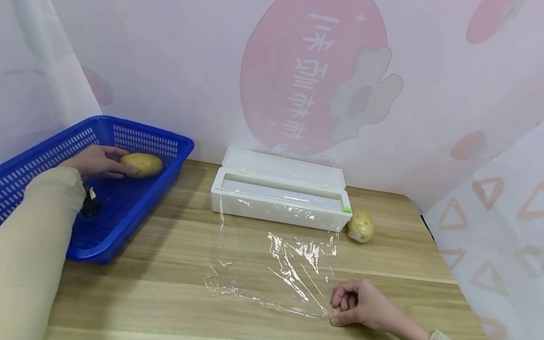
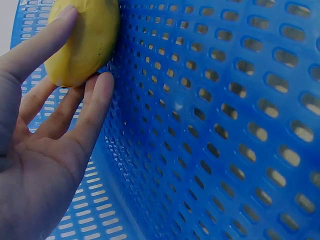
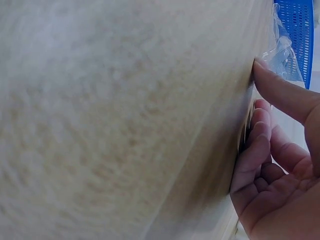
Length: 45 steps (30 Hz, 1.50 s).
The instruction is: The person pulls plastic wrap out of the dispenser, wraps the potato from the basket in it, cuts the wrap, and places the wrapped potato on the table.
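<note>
Inside the blue basket (image 1: 123,228) at the left, my left hand (image 1: 99,161) grips a yellow potato (image 1: 145,165). The left wrist view shows the thumb on one side of the potato (image 2: 87,42) and fingers under its near end. A clear sheet of cling film (image 1: 264,275) stretches over the table from a white dispenser box (image 1: 278,212) with a raised lid. At the film's near right corner is my right hand (image 1: 364,305), its fingers loosely curled and apart from the thumb. In the right wrist view, the thumb tip touches the tabletop beside the film (image 3: 282,52).
Another potato (image 1: 360,227), shiny as if wrapped in film, lies against the dispenser's right end. A small dark object (image 1: 91,207) shows beside my left sleeve, over the basket. Printed cloth (image 1: 204,54) hangs behind the wooden table (image 1: 159,299).
</note>
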Each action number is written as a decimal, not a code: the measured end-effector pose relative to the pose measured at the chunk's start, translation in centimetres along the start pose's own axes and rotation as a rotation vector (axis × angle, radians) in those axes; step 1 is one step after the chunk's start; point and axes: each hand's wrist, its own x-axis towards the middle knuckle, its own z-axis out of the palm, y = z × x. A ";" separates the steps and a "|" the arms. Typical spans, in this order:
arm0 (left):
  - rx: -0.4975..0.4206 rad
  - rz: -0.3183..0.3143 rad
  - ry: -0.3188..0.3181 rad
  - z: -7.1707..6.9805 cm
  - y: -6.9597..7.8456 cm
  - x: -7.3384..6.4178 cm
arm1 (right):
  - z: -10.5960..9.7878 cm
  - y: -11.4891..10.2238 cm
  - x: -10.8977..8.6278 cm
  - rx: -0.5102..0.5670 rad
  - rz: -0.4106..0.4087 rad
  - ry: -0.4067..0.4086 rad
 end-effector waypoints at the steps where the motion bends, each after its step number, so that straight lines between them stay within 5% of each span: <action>1: 0.007 0.007 0.004 0.0 0.0 0.0 | 0.0 0.0 0.0 -0.005 0.003 0.000; 24: 0.200 0.007 0.009 1.3 1.5 0.5 | -0.1 0.3 0.3 -0.027 0.032 -0.013; 39: 0.215 0.070 0.166 -0.7 3.8 -2.1 | -0.1 0.4 0.9 -0.016 0.005 -0.007; 45: 0.236 0.116 0.224 -0.5 6.2 -4.5 | -0.2 0.5 0.9 -0.029 -0.031 -0.004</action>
